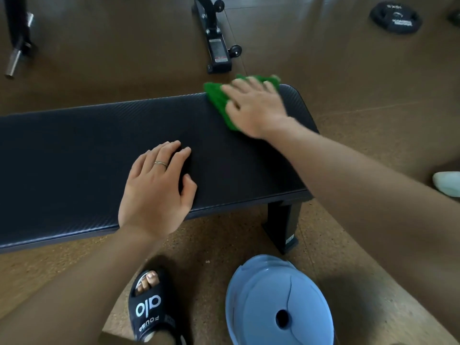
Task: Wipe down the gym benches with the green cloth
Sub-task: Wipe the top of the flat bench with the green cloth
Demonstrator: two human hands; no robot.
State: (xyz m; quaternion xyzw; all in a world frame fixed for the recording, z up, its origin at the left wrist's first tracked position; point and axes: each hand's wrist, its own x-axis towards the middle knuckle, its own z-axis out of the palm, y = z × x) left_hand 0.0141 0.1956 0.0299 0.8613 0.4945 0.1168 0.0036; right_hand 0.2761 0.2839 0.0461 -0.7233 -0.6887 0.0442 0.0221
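A flat black padded gym bench point(74, 155) runs across the view from the left edge to the right of centre. My right hand point(256, 108) presses flat on the green cloth point(219, 98) near the far right end of the pad; the cloth shows around my fingers and is slightly blurred. My left hand point(156, 188) rests palm down on the near middle of the pad, fingers slightly spread, a ring on one finger, holding nothing.
A blue plastic basin point(278, 305) stands on the cork-coloured floor just below the bench's right leg point(283, 225). My foot in a black slide point(151, 310) is beside it. Beyond the bench lie another bench's base point(216, 43), a weight plate point(395, 18) and a barbell end point(15, 58).
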